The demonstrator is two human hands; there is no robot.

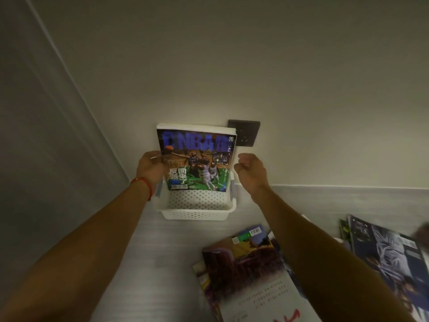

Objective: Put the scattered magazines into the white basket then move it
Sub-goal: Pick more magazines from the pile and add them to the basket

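From the head camera, a white perforated basket (197, 209) sits on the pale floor (148, 247) against the wall (232, 66), just below the centre of the view. A stack of magazines (197, 159) stands upright in it, leaning back toward the wall, the front cover a basketball scene with blue lettering; the white page edges of the stack show along its top. A dark wall socket (246, 133) lies at about 1 o'clock from the stack, partly hidden behind its upper right corner. A grey panel (46, 135), perhaps a door, fills the left side at 9 o'clock.

At 5 o'clock from the basket, loose magazines (250, 263) lie overlapping on the floor, one with a purple-brown cover and a white lower half with text. Further out at 4 o'clock, near the right edge, more magazines (383, 252) lie blurred. The right forearm crosses above the nearer pile.

The left hand (151, 166) grips the stack's left edge, thumb on the front cover, fingers curled behind; a red cord (144, 182) circles its wrist. The right hand (249, 167) is just beside the stack's right edge, apart from it, fingers curled in loosely and holding nothing.
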